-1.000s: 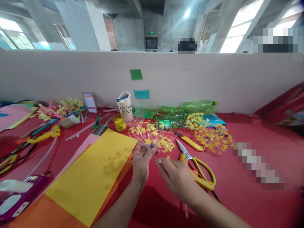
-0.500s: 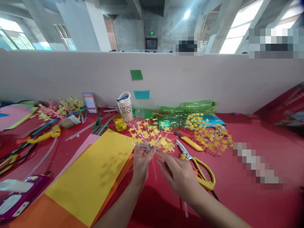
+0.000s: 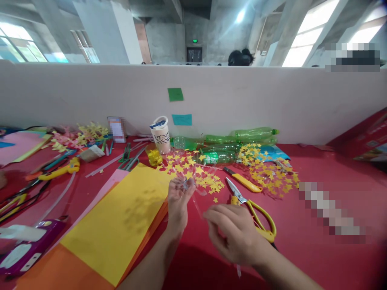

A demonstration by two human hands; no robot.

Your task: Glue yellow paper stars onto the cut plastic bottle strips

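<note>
My left hand (image 3: 179, 198) is closed on the clear plastic base of a spray of strips tipped with yellow stars (image 3: 189, 171), held above the red table. To its lower right is my right hand (image 3: 231, 229), its fingers curled with the fingertips pinched at a thin clear strip (image 3: 198, 205) that runs toward the spray. Yellow-handled scissors (image 3: 260, 217) lie open behind my right hand. A second star-tipped bunch (image 3: 269, 173) rests on the table to the right.
Yellow paper (image 3: 117, 217) covers the left-centre. Green bottles (image 3: 222, 156), a cup (image 3: 161, 137) and a yellow cutter (image 3: 244, 181) lie beyond my hands. Farther left are a yellow glue gun (image 3: 62, 169) and a purple device (image 3: 33, 245). A white partition (image 3: 121, 88) stands behind.
My right hand has moved down and to the right, away from my left hand. The star spray has shifted slightly left and tilted with my left hand.
</note>
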